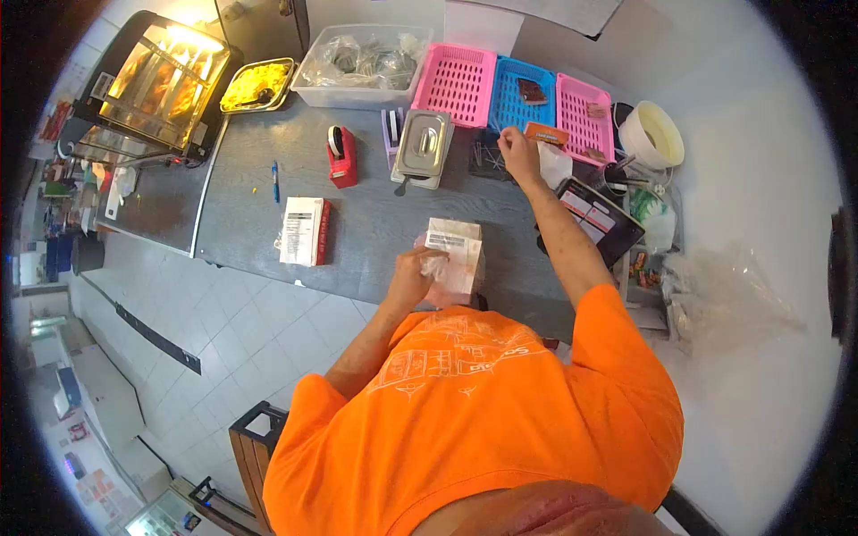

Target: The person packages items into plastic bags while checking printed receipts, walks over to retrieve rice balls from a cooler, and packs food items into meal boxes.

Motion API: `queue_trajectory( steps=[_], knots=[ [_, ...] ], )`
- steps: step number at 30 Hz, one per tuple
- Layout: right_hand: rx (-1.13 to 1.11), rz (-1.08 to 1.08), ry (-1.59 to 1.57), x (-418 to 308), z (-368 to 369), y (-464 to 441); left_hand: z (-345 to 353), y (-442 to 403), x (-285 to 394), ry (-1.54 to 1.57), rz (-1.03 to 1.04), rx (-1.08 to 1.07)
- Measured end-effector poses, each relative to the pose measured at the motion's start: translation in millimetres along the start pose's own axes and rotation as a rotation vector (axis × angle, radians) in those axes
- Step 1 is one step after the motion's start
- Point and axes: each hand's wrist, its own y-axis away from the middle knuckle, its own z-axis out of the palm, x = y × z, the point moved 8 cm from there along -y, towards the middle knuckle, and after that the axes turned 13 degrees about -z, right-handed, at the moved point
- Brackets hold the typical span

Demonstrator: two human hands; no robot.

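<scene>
A clear plastic bag [435, 268] is gripped in my left hand [410, 279], whose fingers are closed at the near edge of the table. Under and beside the bag is a box with a printed paper slip [454, 243] on top. My right hand [521, 155] is stretched forward over a small black tray [487, 154] that holds thin light items. Its fingers are drawn together, and what they may hold is too small to make out. Just right of that hand are an orange packet [546, 134] and a white paper or bag [555, 164].
Pink baskets [455, 84] and a blue basket [527, 67] line the back, beside a clear bin [315, 87] of plastic bags. A lidded metal container [424, 146], red tape dispenser [341, 161], blue pen [276, 181] and another box with a slip [304, 231] lie on the dark table [375, 210].
</scene>
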Motion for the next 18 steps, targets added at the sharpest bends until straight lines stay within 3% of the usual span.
queue_trajectory(
  steps=[3, 4, 7, 9, 11, 13, 14, 16, 18],
  knots=[
    [0.380, 0.016, -0.224, 2.5, -20.6, 13.0, 1.7, -0.7, -1.2, -0.022, 0.051, -0.017],
    [0.296, 0.114, -0.234, -10.7, -30.6, 13.1, 1.5, -0.1, -2.0, -0.025, 0.063, -0.022],
    [-0.146, 0.335, -0.704, -74.9, -16.5, 38.2, -2.8, 6.4, 4.5, -0.140, 0.143, 0.022],
    [-0.465, -0.122, -0.403, -147.7, -9.1, 67.4, -5.2, 11.6, 18.1, -0.302, 0.254, 0.105],
    [-0.590, -0.278, -0.277, -189.9, -3.6, 102.5, -11.1, 14.7, 30.8, -0.351, 0.322, 0.194],
    [-0.556, -0.386, -0.299, -204.8, -7.2, 116.8, -19.1, 17.5, 38.2, -0.285, 0.346, 0.282],
    [-0.540, -0.438, -0.312, -210.6, -9.7, 124.0, -16.9, 13.7, 31.6, -0.229, 0.296, 0.217],
    [-0.538, -0.413, -0.357, -212.0, -19.4, 124.5, -12.1, 6.7, 15.9, -0.118, 0.191, 0.084],
    [-0.510, -0.360, -0.370, -205.2, -21.6, 131.2, -12.0, 4.9, 9.4, -0.189, 0.129, 0.088]
  ],
)
